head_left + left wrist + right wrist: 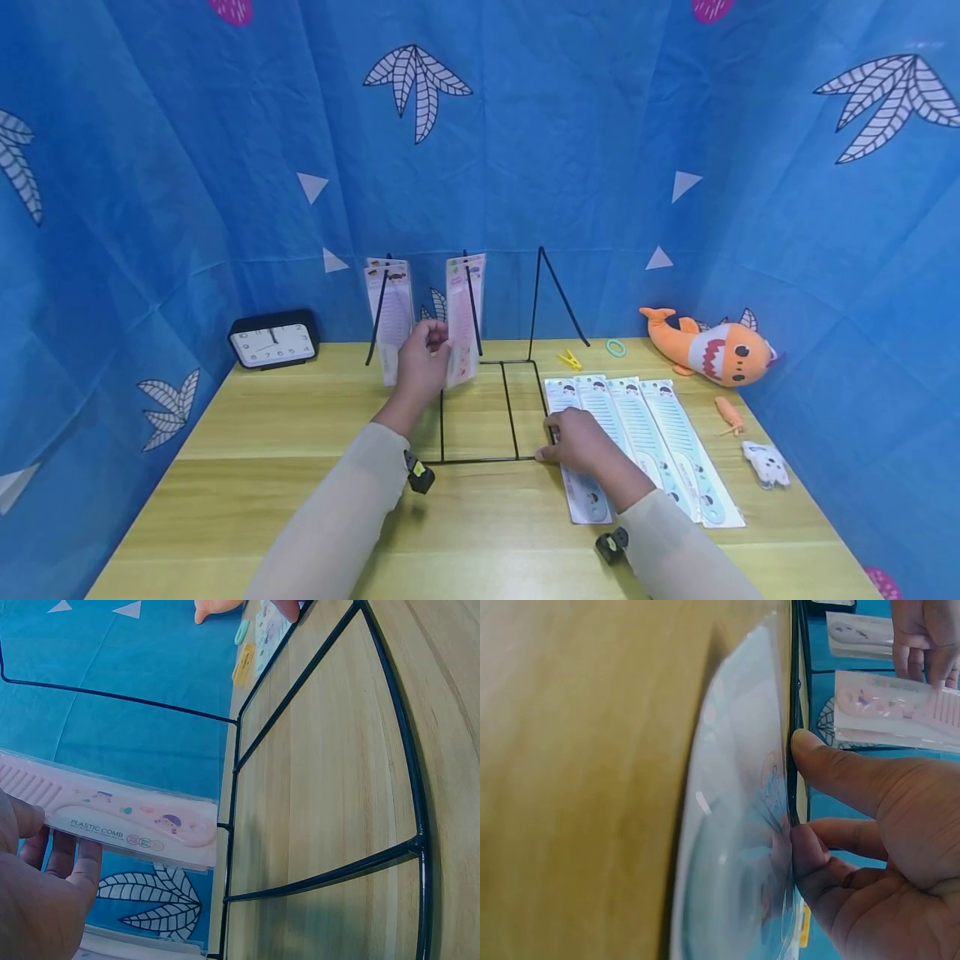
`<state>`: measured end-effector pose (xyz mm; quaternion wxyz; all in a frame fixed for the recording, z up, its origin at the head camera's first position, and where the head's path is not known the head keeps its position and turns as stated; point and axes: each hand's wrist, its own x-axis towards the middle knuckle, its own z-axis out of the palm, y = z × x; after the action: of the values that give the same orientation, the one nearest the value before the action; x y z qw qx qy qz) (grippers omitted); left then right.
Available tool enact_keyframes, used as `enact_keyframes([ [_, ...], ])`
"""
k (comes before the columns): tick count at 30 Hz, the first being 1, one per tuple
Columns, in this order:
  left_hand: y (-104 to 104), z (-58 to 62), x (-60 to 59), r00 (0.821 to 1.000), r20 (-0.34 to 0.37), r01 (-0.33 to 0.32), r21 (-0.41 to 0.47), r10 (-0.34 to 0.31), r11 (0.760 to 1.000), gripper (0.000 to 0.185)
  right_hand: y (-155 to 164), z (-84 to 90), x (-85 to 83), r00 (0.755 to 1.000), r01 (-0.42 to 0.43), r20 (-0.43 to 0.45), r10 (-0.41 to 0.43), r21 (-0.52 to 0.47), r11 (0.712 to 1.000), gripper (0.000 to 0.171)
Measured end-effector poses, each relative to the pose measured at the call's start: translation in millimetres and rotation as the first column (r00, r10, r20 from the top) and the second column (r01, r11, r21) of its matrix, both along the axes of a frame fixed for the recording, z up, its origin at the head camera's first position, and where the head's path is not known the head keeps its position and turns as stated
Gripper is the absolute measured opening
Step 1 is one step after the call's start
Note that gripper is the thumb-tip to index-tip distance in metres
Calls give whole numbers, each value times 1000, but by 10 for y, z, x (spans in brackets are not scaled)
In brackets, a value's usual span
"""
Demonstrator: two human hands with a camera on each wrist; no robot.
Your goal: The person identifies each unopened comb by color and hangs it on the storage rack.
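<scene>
A black wire rack (476, 460) with three hooks stands on the table. Pink plastic combs in clear packs (459, 312) hang from its middle hook, and my left hand (423, 362) pinches the edge of the front pack between thumb and fingers. "PLASTIC COMB" reads on that pack in the left wrist view. Purple comb packs (392, 312) hang on the left hook; the right hook (562, 292) is bare. My right hand (581, 442) grips the right side wire of the rack's base, over the nearest of several pale blue comb packs (588, 500) lying on the table.
A black clock (273, 340) stands at the back left. Behind the blue packs are a yellow clip (570, 360) and a green ring (616, 347). An orange shark plush (708, 350), a small orange toy (729, 415) and a white bear-shaped item (766, 465) line the right side.
</scene>
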<state>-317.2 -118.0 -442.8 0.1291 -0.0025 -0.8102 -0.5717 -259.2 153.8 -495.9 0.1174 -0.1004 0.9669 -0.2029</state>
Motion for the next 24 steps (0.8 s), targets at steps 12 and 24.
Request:
enact_keyframes([
  [12,-54,-20,26,1000,11,21,-34,-21,999,24,-6,-13,-12,1000,-3,-6,3,-10,1000,60],
  [24,-407,-183,522,964,244,187,-350,-104,918,46,19,-76,-33,1000,-8,-19,8,-4,1000,61],
])
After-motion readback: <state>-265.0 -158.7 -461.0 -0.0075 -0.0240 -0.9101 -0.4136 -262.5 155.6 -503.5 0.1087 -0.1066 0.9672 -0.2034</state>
